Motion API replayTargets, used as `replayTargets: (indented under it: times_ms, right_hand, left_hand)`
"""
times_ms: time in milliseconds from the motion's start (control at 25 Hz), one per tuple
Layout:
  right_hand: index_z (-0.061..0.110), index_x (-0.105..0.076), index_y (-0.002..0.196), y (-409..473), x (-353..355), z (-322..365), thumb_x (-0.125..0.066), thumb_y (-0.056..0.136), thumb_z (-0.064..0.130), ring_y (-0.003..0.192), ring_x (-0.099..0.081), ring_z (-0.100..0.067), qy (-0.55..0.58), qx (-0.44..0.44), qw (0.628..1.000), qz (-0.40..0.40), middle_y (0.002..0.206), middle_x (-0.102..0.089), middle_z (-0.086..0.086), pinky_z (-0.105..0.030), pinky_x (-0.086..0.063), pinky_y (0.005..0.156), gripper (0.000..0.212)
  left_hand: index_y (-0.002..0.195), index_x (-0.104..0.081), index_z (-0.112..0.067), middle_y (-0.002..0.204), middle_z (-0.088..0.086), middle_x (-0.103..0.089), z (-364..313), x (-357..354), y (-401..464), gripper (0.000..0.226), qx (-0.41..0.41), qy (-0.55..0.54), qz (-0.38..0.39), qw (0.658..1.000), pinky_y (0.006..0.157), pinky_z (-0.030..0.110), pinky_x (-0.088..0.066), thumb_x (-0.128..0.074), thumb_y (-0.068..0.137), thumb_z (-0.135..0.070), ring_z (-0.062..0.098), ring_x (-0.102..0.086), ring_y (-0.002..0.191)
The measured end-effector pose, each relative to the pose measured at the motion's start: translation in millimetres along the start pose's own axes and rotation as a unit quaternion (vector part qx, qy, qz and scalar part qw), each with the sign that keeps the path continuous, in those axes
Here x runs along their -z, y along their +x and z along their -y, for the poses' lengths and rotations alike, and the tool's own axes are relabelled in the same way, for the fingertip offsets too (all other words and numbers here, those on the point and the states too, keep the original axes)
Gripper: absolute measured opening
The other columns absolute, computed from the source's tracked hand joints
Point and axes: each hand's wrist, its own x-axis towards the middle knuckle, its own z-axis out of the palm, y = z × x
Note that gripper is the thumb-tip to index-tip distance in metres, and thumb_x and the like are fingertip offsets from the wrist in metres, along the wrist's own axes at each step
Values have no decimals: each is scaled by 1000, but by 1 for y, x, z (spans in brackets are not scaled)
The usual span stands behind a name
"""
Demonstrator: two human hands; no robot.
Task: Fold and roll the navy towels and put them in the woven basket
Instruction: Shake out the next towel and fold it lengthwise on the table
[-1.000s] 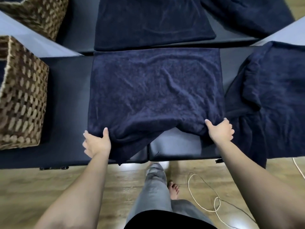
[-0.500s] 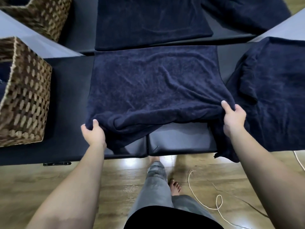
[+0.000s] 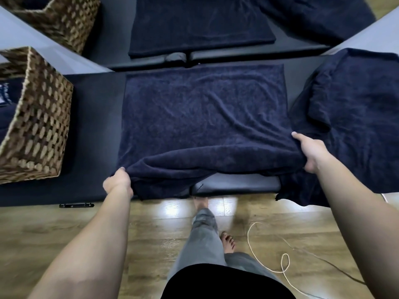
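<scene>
Navy terry towel (image 3: 203, 117), spread across the middle of the dark padded table (image 3: 95, 117), has its near edge lifted off the surface and doubled under itself, so a strip of the table's front cushion shows bare beneath it. The left hand (image 3: 118, 182) grips the towel's near left corner, fingers curled under the cloth. The right hand (image 3: 311, 152) holds the near right corner, thumb on top and fingers tucked beneath; the two hands are well apart, one at each end of the raised edge. A brown woven basket (image 3: 38, 130) stands on the table's left end, apart from the towel, with dark cloth inside it. A crumpled pile of navy towels (image 3: 354, 117) lies at the right end, just beside the right hand, draping over the table's front edge. Beyond, a mirror (image 3: 354, 43) repeats the scene. Below are a wooden plank floor (image 3: 64, 229), bare feet, grey trousers and a pale looped cord (image 3: 282, 264).
</scene>
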Motion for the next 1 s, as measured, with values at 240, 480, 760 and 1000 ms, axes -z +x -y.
replayTargets:
  times_ms: [240,480,760,1000]
  right_hand:
    - [13,-75,109,-15,8,-58,-80,81,37,105,-72,-26,-65,51,987,136,105,-77,-8,-43,-54,98,37]
    - [20,-68,117,-4,36,-92,-51,89,68,135,-32,-25,-645,373,654,135,139,-50,11,-40,-24,108,58]
    - [7,-64,109,-21,14,-39,-75,82,57,98,-71,-25,90,66,993,38,105,-73,-7,-44,-59,83,58]
    - [9,-71,111,-34,55,-77,-85,70,55,95,-74,-31,-261,-76,951,144,99,-78,-10,-39,-58,83,63]
  left_hand:
    - [122,-62,-13,121,4,-66,26,12,1,41,-80,65,8,995,98,34,-48,-73,87,-33,28,-62,108]
    - [134,-51,-8,131,5,-59,30,18,-3,50,-102,63,56,991,103,30,-41,-70,94,-30,24,-57,118]
    - [120,-48,-16,130,3,-58,26,14,-8,33,-74,1,36,997,105,42,-48,-59,97,-37,28,-58,113]
    - [136,-54,-17,127,3,-58,44,24,-16,38,39,3,96,995,98,58,-52,-60,99,-25,33,-60,112]
